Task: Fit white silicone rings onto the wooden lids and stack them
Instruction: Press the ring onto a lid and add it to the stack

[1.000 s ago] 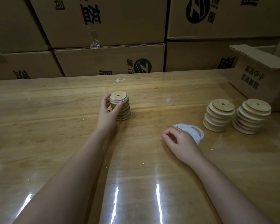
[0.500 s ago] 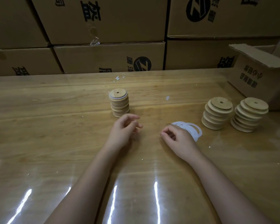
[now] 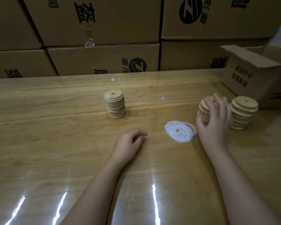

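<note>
Left hand (image 3: 130, 143): resting mid-worktop, fingers loosely curled, nothing held.
Right hand (image 3: 215, 122): blurred, fingers spread at the lid stack (image 3: 202, 109) near the right edge.
Rings (image 3: 180, 131): piled between the hands.

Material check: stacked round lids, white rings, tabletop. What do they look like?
Lids: pale wood, possibly bamboo; grain lines, matte, unvarnished look. Rings: translucent white, thin, lying limp in a heap; likely silicone or soft rubber. Tabletop: wooden planks under a glossy clear layer; sharp glare streaks.
</note>
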The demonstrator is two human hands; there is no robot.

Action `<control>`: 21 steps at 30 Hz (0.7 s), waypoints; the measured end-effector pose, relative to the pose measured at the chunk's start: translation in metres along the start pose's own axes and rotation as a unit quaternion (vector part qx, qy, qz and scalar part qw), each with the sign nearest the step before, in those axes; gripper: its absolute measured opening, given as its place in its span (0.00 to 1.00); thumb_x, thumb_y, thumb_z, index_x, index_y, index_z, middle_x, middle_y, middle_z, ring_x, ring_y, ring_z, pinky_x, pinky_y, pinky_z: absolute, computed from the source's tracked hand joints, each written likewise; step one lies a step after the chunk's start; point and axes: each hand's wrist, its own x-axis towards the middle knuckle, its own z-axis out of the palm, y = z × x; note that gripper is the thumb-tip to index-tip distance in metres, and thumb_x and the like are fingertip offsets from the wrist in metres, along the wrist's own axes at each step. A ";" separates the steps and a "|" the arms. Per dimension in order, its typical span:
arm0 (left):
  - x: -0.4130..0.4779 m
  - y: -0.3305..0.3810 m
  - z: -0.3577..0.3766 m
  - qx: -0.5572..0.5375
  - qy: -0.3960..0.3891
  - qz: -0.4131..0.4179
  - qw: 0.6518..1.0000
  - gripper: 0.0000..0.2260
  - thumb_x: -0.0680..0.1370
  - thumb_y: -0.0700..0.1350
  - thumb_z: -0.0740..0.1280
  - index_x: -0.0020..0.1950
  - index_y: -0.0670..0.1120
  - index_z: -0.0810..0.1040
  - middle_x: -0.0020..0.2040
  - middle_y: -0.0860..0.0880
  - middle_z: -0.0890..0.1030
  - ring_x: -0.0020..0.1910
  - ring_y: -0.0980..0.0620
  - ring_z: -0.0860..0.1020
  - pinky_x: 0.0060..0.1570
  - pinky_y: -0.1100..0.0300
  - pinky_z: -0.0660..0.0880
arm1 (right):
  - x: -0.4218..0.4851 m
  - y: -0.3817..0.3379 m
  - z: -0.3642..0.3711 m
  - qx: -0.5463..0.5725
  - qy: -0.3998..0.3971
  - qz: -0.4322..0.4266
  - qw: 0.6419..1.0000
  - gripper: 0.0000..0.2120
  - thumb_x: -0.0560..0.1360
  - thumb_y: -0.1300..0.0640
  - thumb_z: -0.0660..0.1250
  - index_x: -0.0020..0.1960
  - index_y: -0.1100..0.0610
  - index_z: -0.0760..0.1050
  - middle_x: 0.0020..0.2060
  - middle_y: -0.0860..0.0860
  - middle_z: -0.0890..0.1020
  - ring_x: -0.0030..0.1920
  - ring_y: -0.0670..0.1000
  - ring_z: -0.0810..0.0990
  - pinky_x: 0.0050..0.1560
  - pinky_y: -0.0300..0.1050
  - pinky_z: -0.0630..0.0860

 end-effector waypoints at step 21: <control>-0.001 0.004 0.000 0.022 0.009 0.001 1.000 0.06 0.76 0.41 0.66 0.49 0.49 0.81 0.46 0.51 0.81 0.47 0.53 0.78 0.52 0.56 0.73 | -0.001 0.005 0.009 0.141 0.007 -0.050 0.989 0.19 0.71 0.75 0.60 0.58 0.62 0.76 0.56 0.50 0.78 0.60 0.49 0.75 0.62 0.34 0.67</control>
